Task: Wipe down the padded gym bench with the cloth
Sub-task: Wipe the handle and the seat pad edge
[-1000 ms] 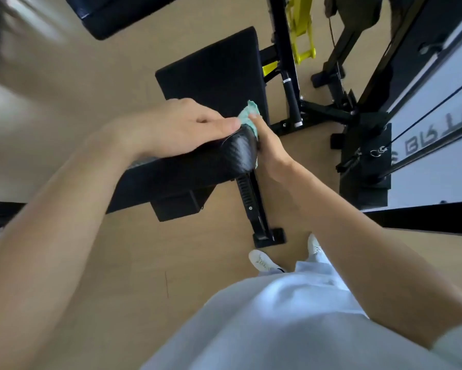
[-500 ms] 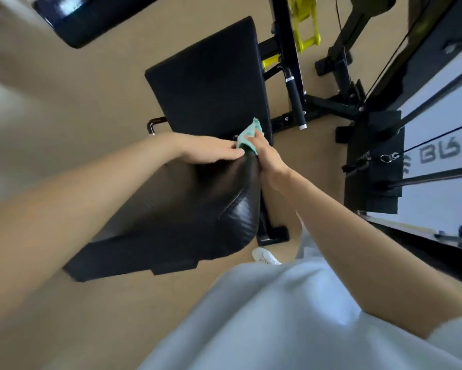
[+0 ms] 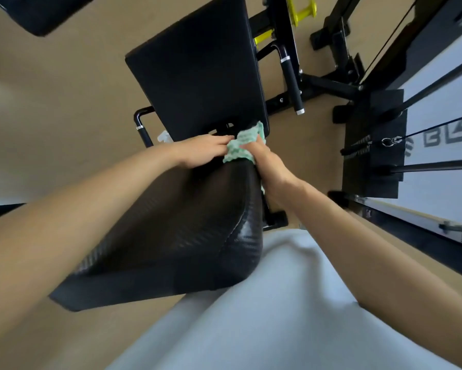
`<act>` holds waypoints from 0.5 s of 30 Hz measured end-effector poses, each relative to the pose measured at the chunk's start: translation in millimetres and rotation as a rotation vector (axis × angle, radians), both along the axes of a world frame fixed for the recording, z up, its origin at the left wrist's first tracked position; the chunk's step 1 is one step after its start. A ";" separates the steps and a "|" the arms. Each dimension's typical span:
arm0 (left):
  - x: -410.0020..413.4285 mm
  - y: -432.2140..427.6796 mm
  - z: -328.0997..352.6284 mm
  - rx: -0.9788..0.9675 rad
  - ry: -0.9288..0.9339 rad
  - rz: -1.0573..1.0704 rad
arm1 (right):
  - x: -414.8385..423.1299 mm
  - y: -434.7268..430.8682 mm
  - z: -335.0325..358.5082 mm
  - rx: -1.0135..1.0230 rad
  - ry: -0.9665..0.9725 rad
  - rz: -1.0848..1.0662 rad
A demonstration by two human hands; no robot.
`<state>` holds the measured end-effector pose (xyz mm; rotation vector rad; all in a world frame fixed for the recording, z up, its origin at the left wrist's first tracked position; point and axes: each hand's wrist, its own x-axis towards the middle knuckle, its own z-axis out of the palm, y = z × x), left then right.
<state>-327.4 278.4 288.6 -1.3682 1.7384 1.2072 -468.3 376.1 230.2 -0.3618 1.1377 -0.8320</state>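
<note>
Nearest the body, the black padded bench (image 3: 176, 231) seat pad shows no visible wet trail, so progress can't be judged. At its far edge, right hand (image 3: 264, 161) pinches the green cloth (image 3: 244, 145) w/ curled fingers; left hand (image 3: 203, 150) lies flat beside it, fingers together, touching the cloth. Beyond, the back pad (image 3: 197, 73) prob. remains to wipe.

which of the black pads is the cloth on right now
The near curved pad, at its far end, where the cloth lies with the left hand and right hand on it. The flat pad beyond is untouched; the third sits top left.
</note>
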 end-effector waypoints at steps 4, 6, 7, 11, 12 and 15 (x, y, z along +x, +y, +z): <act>4.8 -6.8 -7.2 -0.019 0.019 0.016 | -2.8 -32.3 -25.2 -0.066 0.157 0.067; 5.9 -9.6 -10.6 -0.014 0.018 0.013 | -4.1 -44.7 -44.2 -0.063 0.192 0.094; 6.2 -10.5 -12.2 -0.009 0.023 0.015 | -5.2 -50.2 -50.8 -0.062 0.187 0.102; 7.5 -13.0 -19.2 -0.030 0.016 0.041 | -8.8 -62.2 -65.1 -0.019 0.180 0.112; 7.7 -14.0 -20.8 -0.034 0.013 0.044 | -8.9 -65.9 -67.4 0.011 0.194 0.114; 10.2 -16.7 -26.7 -0.028 0.027 0.069 | -7.5 -68.0 -67.5 0.087 0.180 0.082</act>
